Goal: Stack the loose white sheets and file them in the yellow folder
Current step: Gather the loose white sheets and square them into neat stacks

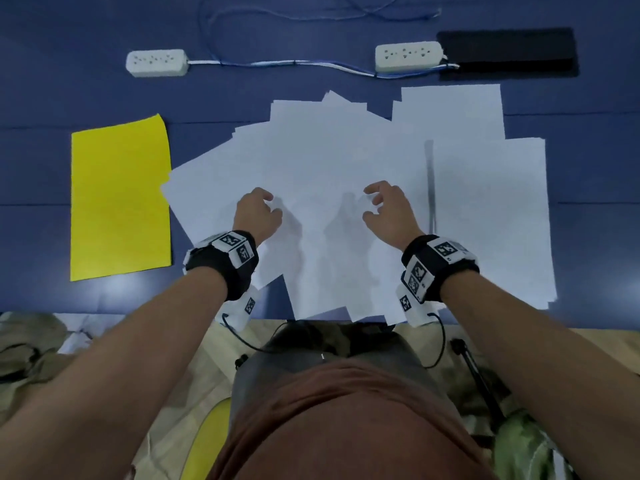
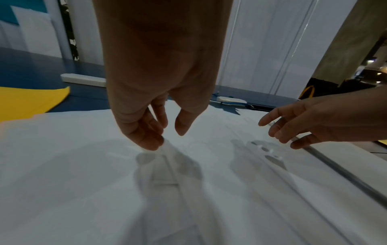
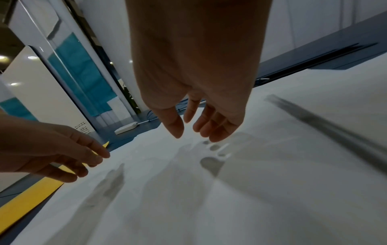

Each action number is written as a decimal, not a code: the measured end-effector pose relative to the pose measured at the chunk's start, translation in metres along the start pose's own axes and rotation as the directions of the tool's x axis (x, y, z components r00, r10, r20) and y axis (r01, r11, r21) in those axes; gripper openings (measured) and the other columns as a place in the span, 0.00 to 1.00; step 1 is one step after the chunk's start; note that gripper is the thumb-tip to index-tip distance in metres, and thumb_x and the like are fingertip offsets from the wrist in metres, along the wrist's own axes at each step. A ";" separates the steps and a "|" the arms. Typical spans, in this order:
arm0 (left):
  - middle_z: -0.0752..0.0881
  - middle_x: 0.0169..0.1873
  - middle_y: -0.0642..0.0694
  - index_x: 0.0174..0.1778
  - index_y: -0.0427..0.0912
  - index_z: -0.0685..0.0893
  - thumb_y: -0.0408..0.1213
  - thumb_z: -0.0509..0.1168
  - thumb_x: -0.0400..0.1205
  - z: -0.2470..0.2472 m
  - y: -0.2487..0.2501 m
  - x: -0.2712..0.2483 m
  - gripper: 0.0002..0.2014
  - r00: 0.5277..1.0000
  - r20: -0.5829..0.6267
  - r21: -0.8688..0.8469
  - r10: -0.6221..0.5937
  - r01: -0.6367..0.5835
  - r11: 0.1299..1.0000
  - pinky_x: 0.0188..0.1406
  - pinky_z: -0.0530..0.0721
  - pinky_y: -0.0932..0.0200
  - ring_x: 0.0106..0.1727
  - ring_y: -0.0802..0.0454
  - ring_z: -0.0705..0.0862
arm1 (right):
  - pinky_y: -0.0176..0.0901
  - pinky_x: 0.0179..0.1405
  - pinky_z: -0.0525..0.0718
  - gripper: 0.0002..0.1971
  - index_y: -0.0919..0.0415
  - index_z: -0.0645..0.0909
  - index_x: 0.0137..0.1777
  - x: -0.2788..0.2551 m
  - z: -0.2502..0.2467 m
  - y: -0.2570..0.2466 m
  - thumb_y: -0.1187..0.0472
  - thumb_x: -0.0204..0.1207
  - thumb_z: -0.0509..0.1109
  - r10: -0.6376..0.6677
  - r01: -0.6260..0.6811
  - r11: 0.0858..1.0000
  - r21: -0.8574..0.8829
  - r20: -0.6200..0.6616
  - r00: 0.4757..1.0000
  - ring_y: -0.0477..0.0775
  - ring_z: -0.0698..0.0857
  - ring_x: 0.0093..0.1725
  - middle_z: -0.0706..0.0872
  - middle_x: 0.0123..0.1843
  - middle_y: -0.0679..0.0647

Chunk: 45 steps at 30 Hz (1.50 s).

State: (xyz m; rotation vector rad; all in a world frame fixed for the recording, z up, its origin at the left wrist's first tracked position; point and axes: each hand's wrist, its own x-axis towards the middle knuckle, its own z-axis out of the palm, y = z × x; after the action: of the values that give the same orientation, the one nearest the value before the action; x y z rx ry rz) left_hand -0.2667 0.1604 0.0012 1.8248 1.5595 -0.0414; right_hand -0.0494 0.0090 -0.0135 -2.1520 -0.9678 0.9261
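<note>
Several loose white sheets (image 1: 329,157) lie spread and overlapping across the middle of the blue table (image 1: 52,98). The yellow folder (image 1: 119,199) lies flat and closed to their left, its right edge touching the nearest sheet. My left hand (image 1: 273,204) hovers over the left-centre of the sheets, fingers loosely curled and holding nothing. My right hand (image 1: 369,204) hovers opposite it in the same pose. In the left wrist view the left hand (image 2: 169,136) hangs just above the sheets (image 2: 83,182), beside the folder (image 2: 27,102). In the right wrist view the right hand (image 3: 192,134) is slightly above the paper (image 3: 230,199).
Two white power strips (image 1: 156,63) (image 1: 408,56) joined by cables lie behind the sheets, next to a black pad (image 1: 507,51). A thin dark strip (image 1: 430,188) runs along the sheets on the right. Some sheets overhang the table's front edge (image 1: 138,311).
</note>
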 end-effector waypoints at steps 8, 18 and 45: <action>0.63 0.75 0.32 0.77 0.34 0.64 0.42 0.69 0.81 -0.039 -0.089 0.017 0.32 0.914 -0.124 0.103 -0.387 0.400 0.911 0.69 0.74 0.43 0.74 0.31 0.70 | 0.36 0.49 0.72 0.18 0.55 0.78 0.63 0.010 0.093 -0.056 0.64 0.73 0.70 -0.007 0.014 0.999 -0.046 0.144 0.990 0.51 0.79 0.47 0.81 0.56 0.56; 0.67 0.74 0.35 0.74 0.35 0.69 0.41 0.68 0.81 -0.052 -0.118 0.048 0.28 0.809 -0.195 -0.022 -0.555 0.562 0.827 0.72 0.73 0.46 0.72 0.36 0.71 | 0.38 0.51 0.77 0.18 0.55 0.78 0.64 0.024 0.146 -0.087 0.64 0.73 0.69 0.038 -0.022 0.997 -0.080 0.204 0.978 0.50 0.79 0.47 0.81 0.56 0.57; 0.68 0.72 0.33 0.73 0.32 0.65 0.39 0.70 0.79 -0.045 -0.084 0.057 0.31 0.837 -0.084 0.098 -0.540 0.546 0.832 0.69 0.72 0.49 0.73 0.37 0.70 | 0.26 0.38 0.71 0.18 0.54 0.78 0.63 0.023 0.137 -0.072 0.64 0.73 0.69 0.088 -0.073 0.994 -0.084 0.187 0.978 0.49 0.78 0.47 0.81 0.58 0.58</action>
State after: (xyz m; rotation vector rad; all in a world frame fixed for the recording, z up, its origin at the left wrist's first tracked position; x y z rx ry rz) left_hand -0.3433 0.2327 -0.0329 1.4117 2.1114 -0.3615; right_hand -0.1723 0.0985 -0.0476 -2.2110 -1.0292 1.1697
